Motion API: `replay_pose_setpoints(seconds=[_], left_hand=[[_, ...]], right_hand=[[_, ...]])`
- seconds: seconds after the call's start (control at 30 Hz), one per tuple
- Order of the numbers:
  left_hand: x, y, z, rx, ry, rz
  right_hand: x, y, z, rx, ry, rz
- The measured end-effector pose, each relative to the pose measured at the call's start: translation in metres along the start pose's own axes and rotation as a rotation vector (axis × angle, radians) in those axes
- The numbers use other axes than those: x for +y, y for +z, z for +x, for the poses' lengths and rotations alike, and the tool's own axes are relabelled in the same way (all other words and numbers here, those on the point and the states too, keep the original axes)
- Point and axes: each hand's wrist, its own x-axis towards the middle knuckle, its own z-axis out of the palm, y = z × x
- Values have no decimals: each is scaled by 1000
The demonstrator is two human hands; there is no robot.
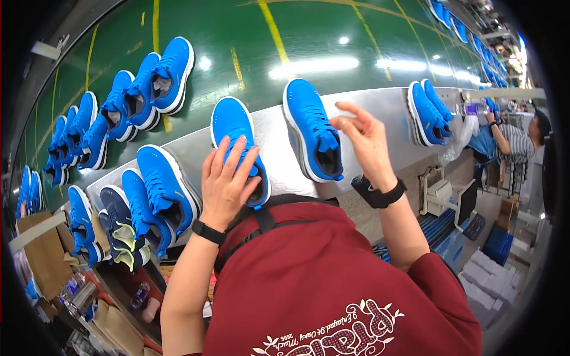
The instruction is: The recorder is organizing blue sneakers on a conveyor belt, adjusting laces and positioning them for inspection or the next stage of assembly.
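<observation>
Two blue sneakers stand upright on the metal ledge before me, toes pointing away. My left hand (224, 184) lies over the laces of the left sneaker (231, 115), its fingers spread flat and hiding the middle of it. Beside the right sneaker (309, 113) is my right hand (365, 139), at the edge of the laces. Its index finger sticks out while the thumb and another fingertip come together in a pinch. Whatever is between them is too small to make out. Both sneakers have white soles and dark linings.
A row of blue sneakers (172, 74) lines the green belt (237, 29) on the left. More sneakers (163, 181), including a navy pair, crowd the ledge (276, 139) left of me. Another pair (424, 113) stands at right. A person in a striped shirt (515, 142) works farther right.
</observation>
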Motion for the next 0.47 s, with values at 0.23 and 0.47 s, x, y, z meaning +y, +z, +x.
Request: replay_pose_setpoints(seconds=[0.23, 0.47], left_hand=[[-8, 14, -3, -18, 34, -127], [22, -15, -9, 34, 9, -63]], right_hand=[[3, 4, -51, -15, 36, -53], [40, -28, -88, 230, 112, -103]])
